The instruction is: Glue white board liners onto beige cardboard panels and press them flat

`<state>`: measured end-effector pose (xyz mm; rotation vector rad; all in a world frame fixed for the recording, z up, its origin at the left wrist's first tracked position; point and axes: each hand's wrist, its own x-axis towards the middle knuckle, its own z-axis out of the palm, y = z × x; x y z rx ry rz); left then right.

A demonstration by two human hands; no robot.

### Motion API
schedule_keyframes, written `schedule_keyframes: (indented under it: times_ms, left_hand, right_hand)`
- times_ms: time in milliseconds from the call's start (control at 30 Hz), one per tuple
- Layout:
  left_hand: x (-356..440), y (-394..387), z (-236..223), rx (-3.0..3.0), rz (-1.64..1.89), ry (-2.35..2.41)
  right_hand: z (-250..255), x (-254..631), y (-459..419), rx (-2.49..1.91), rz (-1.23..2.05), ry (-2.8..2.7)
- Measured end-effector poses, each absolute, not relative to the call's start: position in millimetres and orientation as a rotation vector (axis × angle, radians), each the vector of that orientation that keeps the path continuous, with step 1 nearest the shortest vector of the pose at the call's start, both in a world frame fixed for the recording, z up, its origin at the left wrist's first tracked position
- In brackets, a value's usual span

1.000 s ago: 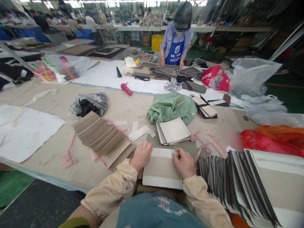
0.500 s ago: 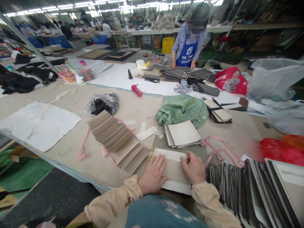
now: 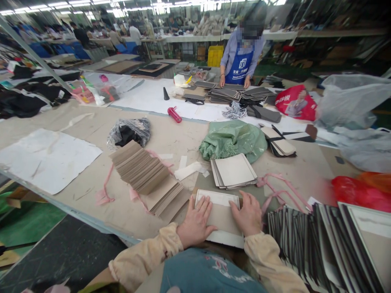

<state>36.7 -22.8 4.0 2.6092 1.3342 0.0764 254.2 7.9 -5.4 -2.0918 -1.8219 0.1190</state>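
White-bordered beige panel (image 3: 224, 218), near side of the worktop (image 3: 180, 140). My left hand (image 3: 196, 223) lies flat across its left part; my right hand (image 3: 249, 215), loosely curved, touches its right edge. Uneven pressure between them could skew the panel or crease its far white strip (image 3: 222, 198).

We see a white-edged beige panel (image 3: 222, 215), tan cardboard sheets (image 3: 143, 171), a green sack (image 3: 233, 140), pink fabric strips (image 3: 103, 197) and a yellow crate (image 3: 215, 56)

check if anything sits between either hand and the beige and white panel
Nothing visible does: the left hand lies on the panel, the right hand at its right edge. The pale stack is beyond it.
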Motion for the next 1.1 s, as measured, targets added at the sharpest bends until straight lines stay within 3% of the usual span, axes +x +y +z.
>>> schedule_keyframes:
  times_ms: [767,1100]
  left_hand:
    - [33.9,-25.5,-6.2,2.604,0.077,1.401]
    - [34.7,-25.7,-6.8,2.699,0.076,1.412]
  right_hand:
    - [-8.6,257.1,2.5,-2.073,0.095,-1.795]
    - [10.1,225.1,-23.1,-1.636,0.206,-2.440]
